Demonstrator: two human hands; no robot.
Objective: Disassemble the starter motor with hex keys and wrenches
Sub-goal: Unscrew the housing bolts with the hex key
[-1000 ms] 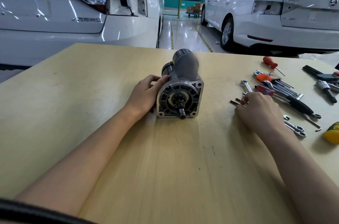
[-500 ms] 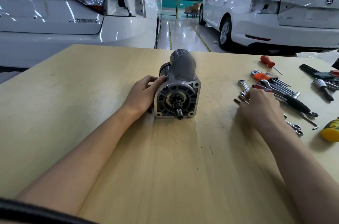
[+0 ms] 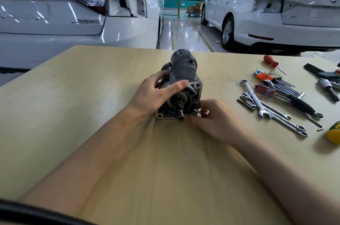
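The grey starter motor lies on the wooden table, its flange and pinion shaft facing me. My left hand grips the motor's left side, thumb across the top of the flange. My right hand sits at the flange's lower right corner and pinches a small dark hex key whose tip meets the flange there. Combination wrenches and a hex key set lie to the right.
More tools lie on the right of the table: a red screwdriver, a black-handled tool, a ratchet, a yellow object at the edge. Two white cars stand behind the table.
My right hand left the tool pile with a small hex key and moved left to the motor's flange. My left hand shifted its grip further over the motor's top.
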